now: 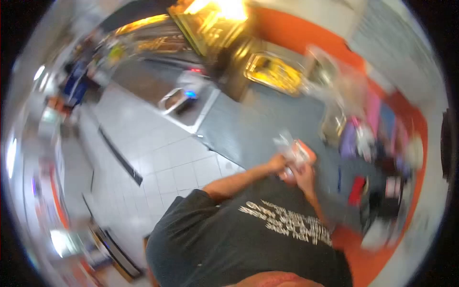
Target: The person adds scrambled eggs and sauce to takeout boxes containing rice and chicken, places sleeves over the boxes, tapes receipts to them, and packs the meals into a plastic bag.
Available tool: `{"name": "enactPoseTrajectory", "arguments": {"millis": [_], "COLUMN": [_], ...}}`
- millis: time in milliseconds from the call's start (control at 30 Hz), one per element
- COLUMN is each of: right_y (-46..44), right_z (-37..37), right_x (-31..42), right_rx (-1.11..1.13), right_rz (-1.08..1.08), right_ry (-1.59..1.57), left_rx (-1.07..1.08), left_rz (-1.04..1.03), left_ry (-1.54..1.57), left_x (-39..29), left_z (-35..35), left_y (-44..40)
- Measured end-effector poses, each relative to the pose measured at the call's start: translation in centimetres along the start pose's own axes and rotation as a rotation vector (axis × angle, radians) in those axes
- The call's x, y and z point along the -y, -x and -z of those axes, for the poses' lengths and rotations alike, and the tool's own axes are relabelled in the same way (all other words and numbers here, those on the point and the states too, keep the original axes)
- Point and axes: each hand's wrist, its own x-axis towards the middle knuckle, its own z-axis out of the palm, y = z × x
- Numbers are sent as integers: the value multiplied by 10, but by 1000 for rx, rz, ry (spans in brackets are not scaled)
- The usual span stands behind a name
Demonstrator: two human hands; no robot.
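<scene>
Both of my hands are together over the grey counter (267, 115), close in front of my dark shirt. Between them is a clear plastic bag (285, 140), its loose end sticking up past my fingers. My left hand (277, 163) has its fingers closed on the bag's near left side. The fingers of my right hand (304, 175) are also closed, gripping the bag from the right. An orange and white packet (306, 151) shows just beyond my right hand; whether it lies inside the bag or behind it I cannot tell. Blur hides the fingertips.
A foil tray of yellow food (273, 71) stands at the back of the counter, beside a brightly lit display case (210, 24). Plastic bags (334, 124), a purple bundle (349, 136) and a red item (357, 191) lie to the right. Tiled floor (177, 167) is left.
</scene>
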Motion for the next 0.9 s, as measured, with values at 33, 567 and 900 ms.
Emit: {"name": "enactPoseTrajectory", "arguments": {"millis": [33, 567, 900], "right_y": [0, -56, -24], "right_z": [-5, 26, 27], "right_x": [-9, -6, -33], "right_rx": [23, 190, 354], "right_rz": [-62, 472, 295], "right_ry": [-35, 11, -243], "left_rx": [-84, -176, -811], "left_rz": [-172, -873, -966], "left_ry": [63, -894, -93], "left_x": [-3, -23, 66], "left_z": [-7, -12, -28], "left_y": [6, 44, 113]}}
